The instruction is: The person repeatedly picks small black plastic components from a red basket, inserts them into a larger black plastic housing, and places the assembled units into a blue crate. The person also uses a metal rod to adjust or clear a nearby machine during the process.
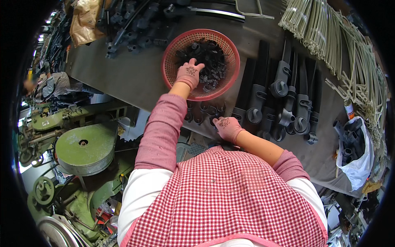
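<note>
L. hand (189, 75), in a pink glove, is in the red plastic basket (228, 47), at the near-left part of the load. Its fingers look partly spread, tips at the black plastic fittings (201, 50); can't tell if they've pinched one. Loose coil springs (214, 78) lie in the same basket, to the R. of that hand.

R. hand (228, 128), also gloved, is near the table's front edge, fingers bent down at the R. end of a group of small dark parts (199, 117) set just below the basket. Grip unclear — tips merge w/ the dark pieces.

Risks, as I judge: springs mixed w/ fittings could snag on glove fabric or each other, so a pull might bring up extras or flick one off the table (127, 74). Small parts sit close to the edge; a sleeve or wrist brush could tip some over. Black tubes w/ round end fittings (259, 94) lie just R. of the R. hand — an elbow or forearm swing might knock them askew.
</note>
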{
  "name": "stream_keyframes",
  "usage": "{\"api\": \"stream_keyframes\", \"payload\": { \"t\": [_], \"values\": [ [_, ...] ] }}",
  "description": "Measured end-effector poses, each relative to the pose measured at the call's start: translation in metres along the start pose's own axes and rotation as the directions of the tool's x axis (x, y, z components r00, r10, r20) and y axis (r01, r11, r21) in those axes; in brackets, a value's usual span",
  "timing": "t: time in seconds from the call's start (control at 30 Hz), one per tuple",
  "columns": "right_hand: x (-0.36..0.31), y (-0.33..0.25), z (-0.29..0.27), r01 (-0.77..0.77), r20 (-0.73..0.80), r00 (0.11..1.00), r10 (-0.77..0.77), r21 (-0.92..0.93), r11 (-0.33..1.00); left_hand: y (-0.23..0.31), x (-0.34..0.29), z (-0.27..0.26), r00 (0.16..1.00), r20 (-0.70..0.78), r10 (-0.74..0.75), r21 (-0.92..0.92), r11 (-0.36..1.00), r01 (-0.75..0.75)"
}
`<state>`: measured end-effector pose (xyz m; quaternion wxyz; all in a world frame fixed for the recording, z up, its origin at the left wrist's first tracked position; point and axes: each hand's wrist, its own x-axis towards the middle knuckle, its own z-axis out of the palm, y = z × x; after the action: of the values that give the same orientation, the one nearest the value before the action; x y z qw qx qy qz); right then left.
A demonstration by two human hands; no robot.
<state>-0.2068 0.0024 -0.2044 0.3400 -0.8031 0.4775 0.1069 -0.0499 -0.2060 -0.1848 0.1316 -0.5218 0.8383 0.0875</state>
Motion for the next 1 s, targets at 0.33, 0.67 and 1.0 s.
{"api": "stream_keyframes", "payload": {
  "t": [0.33, 0.67, 1.0],
  "values": [
    [-0.036, 0.037, -0.04, -0.112, 0.146, 0.984, 0.099, 0.951, -0.288, -0.015, 0.014, 0.002, 0.991, 0.113, 0.071, -0.08, 0.995, -0.062],
    [-0.07, -0.013, -0.099, 0.053, 0.044, 0.985, 0.169, 0.846, -0.531, -0.035, -0.045, -0.021, 0.946, 0.043, -0.321, -0.972, 0.203, 0.114],
    [-0.091, -0.085, -0.134, 0.257, -0.226, 0.943, 0.244, 0.961, -0.104, 0.019, -0.204, -0.079, 0.99, -0.127, -0.067, -0.882, -0.448, -0.144]
  ]
}}
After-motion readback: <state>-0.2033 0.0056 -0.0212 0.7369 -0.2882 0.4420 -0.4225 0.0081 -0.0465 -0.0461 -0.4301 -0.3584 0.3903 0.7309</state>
